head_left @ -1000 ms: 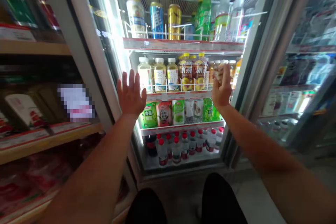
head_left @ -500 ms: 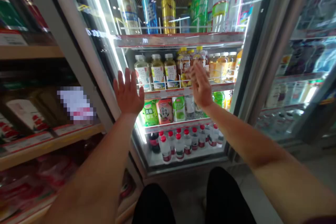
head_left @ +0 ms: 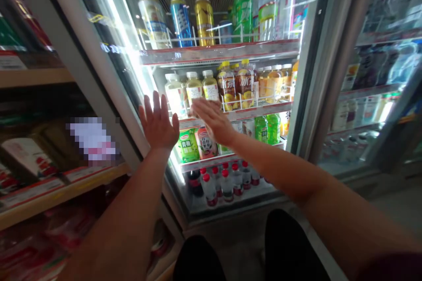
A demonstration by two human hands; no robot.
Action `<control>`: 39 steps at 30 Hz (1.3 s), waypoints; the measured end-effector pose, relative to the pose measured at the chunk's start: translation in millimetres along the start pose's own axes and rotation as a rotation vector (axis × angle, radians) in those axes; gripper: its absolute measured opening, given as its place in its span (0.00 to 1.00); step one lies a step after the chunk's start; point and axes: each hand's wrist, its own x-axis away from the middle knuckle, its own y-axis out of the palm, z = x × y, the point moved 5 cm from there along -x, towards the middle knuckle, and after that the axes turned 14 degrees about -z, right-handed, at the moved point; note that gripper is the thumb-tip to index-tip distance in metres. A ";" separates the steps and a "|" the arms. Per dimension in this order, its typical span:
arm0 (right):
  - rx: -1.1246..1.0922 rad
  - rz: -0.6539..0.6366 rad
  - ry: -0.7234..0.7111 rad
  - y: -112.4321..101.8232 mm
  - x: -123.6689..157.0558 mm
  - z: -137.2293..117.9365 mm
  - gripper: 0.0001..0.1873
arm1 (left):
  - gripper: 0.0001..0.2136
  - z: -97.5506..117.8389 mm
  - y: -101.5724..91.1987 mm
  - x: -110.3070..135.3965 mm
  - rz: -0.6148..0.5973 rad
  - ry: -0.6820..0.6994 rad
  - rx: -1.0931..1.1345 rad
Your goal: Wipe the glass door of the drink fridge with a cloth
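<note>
My left hand (head_left: 160, 125) is raised with its fingers spread, near the left side of a lit drinks fridge (head_left: 184, 219). It holds nothing. My right hand (head_left: 212, 118) reaches across to the left, fingers stretched out and holding nothing. It hides part of the middle shelf edge and of the packs below. Just behind it stand white-capped bottles (head_left: 210, 87) and yellow-capped iced tea bottles (head_left: 228, 88). Lower down are a green drink carton (head_left: 188, 145) and a pink carton (head_left: 207, 142). Whether either hand touches the glass, I cannot tell.
Cans, such as a gold can (head_left: 204, 22), and a green bottle (head_left: 244, 6) fill the upper shelf. Red-capped water bottles (head_left: 227, 186) stand at the bottom. A wooden shelf (head_left: 66, 189) with bottles lies left; another fridge (head_left: 356, 92) is at right.
My right hand has swept left, from before the iced tea bottles to lower down before the white-capped ones. My left hand stays nearly in place. The view has shifted slightly.
</note>
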 end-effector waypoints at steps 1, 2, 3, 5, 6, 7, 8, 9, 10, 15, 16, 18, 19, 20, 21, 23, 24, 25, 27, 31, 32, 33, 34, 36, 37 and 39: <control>0.010 -0.064 -0.060 7.8 0.8 -9.4 0.28 | 0.32 0.4 -0.1 0.1 -0.001 -0.001 0.009; 0.022 -0.119 -0.105 13.0 -2.0 -16.3 0.28 | 0.32 0.8 -0.3 0.2 -0.002 0.000 0.014; 0.032 -0.149 -0.119 14.7 -9.1 -19.8 0.28 | 0.32 1.2 -0.5 0.4 0.000 0.001 0.016; 0.041 -0.122 -0.060 8.6 -33.4 -18.4 0.29 | 0.32 1.6 -0.7 0.7 0.004 0.005 0.012; 0.037 -0.078 0.000 3.2 -46.9 -15.4 0.29 | 0.32 1.5 -0.7 0.9 0.006 0.004 0.005; 0.029 -0.040 0.049 -0.9 -58.7 -13.1 0.30 | 0.32 1.3 -0.7 1.1 0.010 0.003 -0.007; 0.020 -0.013 0.089 -3.0 -67.1 -11.9 0.30 | 0.32 0.9 -0.6 1.4 0.014 0.002 -0.023; 0.011 0.001 0.108 -2.6 -71.4 -12.7 0.29 | 0.31 0.7 -0.3 1.6 0.017 0.004 -0.041; 0.003 -0.007 0.102 0.1 -71.7 -15.3 0.29 | 0.31 0.5 0.0 1.8 0.021 0.009 -0.059; 0.033 -0.203 -0.088 13.6 -50.6 -27.3 0.29 | 0.31 -0.6 1.4 2.3 0.025 0.006 -0.080; 0.047 -0.220 -0.094 9.2 -49.8 -23.5 0.30 | 0.31 -0.4 1.4 2.2 0.019 0.001 -0.076; 0.060 -0.197 -0.042 -6.3 -51.8 -9.4 0.33 | 0.31 0.9 1.1 1.9 0.002 -0.005 -0.066; 0.058 -0.164 0.005 -14.9 -52.0 -1.0 0.34 | 0.31 1.4 0.9 1.7 -0.009 -0.009 -0.056; 0.052 -0.123 0.055 -22.6 -50.0 6.9 0.35 | 0.31 1.9 0.7 1.5 -0.018 -0.013 -0.048; 0.047 -0.085 0.097 -28.3 -45.1 13.2 0.35 | 0.31 2.4 0.3 1.3 -0.021 -0.013 -0.043; 0.053 -0.054 0.114 -31.7 -28.3 18.7 0.33 | 0.31 2.9 -0.4 1.3 -0.014 -0.013 -0.051; 0.065 -0.075 0.079 -30.0 -18.5 18.0 0.31 | 0.31 2.9 -0.5 1.3 -0.006 -0.011 -0.065; 0.079 -0.111 0.030 -27.7 -9.5 16.7 0.29 | 0.31 2.8 -0.6 1.4 0.004 -0.007 -0.081; 0.092 -0.174 -0.041 -27.0 2.0 17.9 0.28 | 0.31 1.9 0.0 1.5 0.015 -0.002 -0.108; 0.036 -0.044 0.120 -53.8 0.9 48.2 0.31 | 0.32 0.4 1.4 0.8 0.009 0.000 -0.124; 0.023 0.008 0.164 -60.4 3.0 55.9 0.32 | 0.33 0.4 1.4 0.4 0.001 -0.002 -0.116; 0.014 0.050 0.189 -64.8 8.5 61.2 0.32 | 0.34 0.5 1.2 0.0 -0.006 -0.007 -0.097; 0.011 0.071 0.193 -66.2 17.4 63.7 0.32 | 0.36 0.6 0.9 -0.3 -0.010 -0.014 -0.074; 0.012 0.039 0.144 -61.3 42.5 61.4 0.32 | 0.36 1.2 0.0 -0.8 -0.011 -0.026 -0.048; 0.015 -0.033 0.094 -55.7 55.5 58.3 0.32 | 0.36 1.7 -0.5 -0.9 -0.006 -0.028 -0.051; 0.030 -0.150 -0.009 -50.0 75.9 55.1 0.32 | 0.35 2.5 -1.1 -0.8 0.013 -0.027 -0.079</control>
